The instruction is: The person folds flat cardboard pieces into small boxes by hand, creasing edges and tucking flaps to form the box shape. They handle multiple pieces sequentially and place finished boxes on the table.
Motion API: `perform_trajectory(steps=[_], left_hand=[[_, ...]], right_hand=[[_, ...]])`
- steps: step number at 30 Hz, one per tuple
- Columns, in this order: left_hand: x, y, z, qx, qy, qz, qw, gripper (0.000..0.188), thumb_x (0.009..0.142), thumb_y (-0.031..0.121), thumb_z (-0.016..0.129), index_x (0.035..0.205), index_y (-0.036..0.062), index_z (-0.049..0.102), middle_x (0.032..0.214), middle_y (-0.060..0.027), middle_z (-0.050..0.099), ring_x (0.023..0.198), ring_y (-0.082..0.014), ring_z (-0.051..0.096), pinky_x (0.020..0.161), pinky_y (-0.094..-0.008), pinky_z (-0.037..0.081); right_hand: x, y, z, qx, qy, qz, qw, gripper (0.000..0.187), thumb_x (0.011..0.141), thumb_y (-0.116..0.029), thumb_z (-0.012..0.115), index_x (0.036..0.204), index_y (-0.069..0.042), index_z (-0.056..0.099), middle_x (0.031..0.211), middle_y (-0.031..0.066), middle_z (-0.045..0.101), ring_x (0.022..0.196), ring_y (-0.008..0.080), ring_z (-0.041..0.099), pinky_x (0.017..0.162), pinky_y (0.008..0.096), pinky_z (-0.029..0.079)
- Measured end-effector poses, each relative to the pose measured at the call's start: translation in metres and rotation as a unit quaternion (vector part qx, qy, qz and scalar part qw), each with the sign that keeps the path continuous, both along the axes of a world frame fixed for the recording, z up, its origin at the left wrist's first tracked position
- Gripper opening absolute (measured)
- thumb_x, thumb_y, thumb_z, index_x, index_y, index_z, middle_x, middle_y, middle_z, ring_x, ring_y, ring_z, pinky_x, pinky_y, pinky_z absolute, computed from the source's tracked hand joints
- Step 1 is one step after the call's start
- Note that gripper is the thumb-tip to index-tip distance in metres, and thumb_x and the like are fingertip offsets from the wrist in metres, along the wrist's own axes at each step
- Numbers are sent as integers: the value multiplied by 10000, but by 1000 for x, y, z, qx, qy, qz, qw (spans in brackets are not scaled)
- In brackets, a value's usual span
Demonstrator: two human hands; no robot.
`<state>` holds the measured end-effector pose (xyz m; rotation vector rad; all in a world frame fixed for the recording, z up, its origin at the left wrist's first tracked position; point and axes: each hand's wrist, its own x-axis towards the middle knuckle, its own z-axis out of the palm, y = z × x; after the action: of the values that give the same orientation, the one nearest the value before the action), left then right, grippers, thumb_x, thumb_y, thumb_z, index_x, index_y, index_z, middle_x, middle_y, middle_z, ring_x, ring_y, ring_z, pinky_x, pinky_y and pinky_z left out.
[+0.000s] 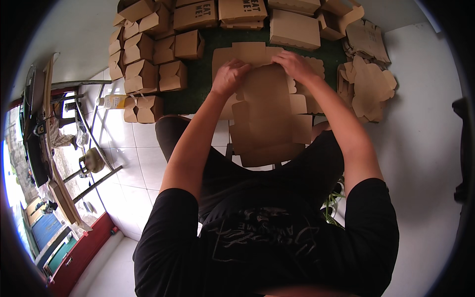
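Note:
An unfolded brown cardboard box blank (264, 106) reaches from the green tabletop (198, 101) over the table's near edge, above my lap. My left hand (231, 76) has its fingers bent onto the left side of the blank's far part. At the right side of that far part, my right hand (294, 66) pinches the cardboard at a crease. The fingertips of both hands are partly hidden. More flat cardboard with scalloped edges (315, 67) lies under and around the blank.
Several folded small boxes (141, 74) stand in rows at the left. Larger closed boxes (295, 28) line the back. Flat blanks (368, 81) are piled at the right. A bottle with a yellow label (115, 102) sits by the left table edge.

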<state>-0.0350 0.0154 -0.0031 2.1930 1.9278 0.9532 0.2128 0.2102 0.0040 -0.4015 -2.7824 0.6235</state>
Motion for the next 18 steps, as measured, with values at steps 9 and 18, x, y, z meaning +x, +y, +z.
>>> perform_trajectory(steps=[9,18], left_hand=[[7,-15,9,-38,-22,30,999,501,916,4,692,1376,169,802,1215,-94,858,1207,-347,787,1017,-485,667],[4,-14,13,-62,-34,26,997,529,938,9,663,1406,215,801,1251,-59,862,1230,-344,773,1059,-482,655]], right_hand=[[14,2,-8,-78,11,-67,995,329,1001,81,680,1291,-46,767,1223,146,754,1175,404,727,1015,498,606],[21,2,1,40,46,-19,998,436,952,116,662,1328,-56,799,1180,84,754,1227,315,678,1080,445,584]])
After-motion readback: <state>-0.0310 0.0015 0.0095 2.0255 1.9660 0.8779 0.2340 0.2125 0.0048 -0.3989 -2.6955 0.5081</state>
